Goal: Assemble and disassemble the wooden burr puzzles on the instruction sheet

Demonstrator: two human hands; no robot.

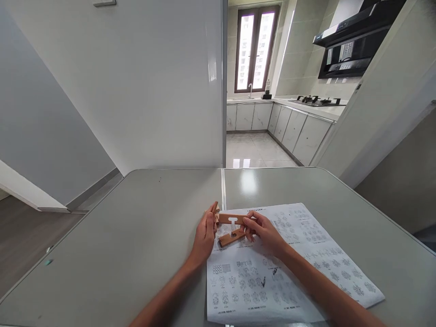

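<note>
My left hand (204, 236) is wrapped round a small cluster of wooden puzzle pieces (217, 209), mostly hidden behind its fingers. In a pinch between thumb and fingers, my right hand (265, 232) has the end of a flat wooden puzzle piece (224, 218) with a slot cut in its middle. That piece's other end meets the cluster at my left hand; whether they interlock I cannot tell. Just below is a second notched wooden piece (226, 240), its right end by my right fingers. Beneath both hands, a white instruction sheet (252, 268) shows printed assembly diagrams.
The grey-green table (112, 254) has a seam (223, 188) running away from me. A small green bit (48, 262) lies near its left edge. Beyond the table stand a white wall panel (163, 91) and a kitchen with marbled cabinets (245, 116) and a gas hob (316, 101).
</note>
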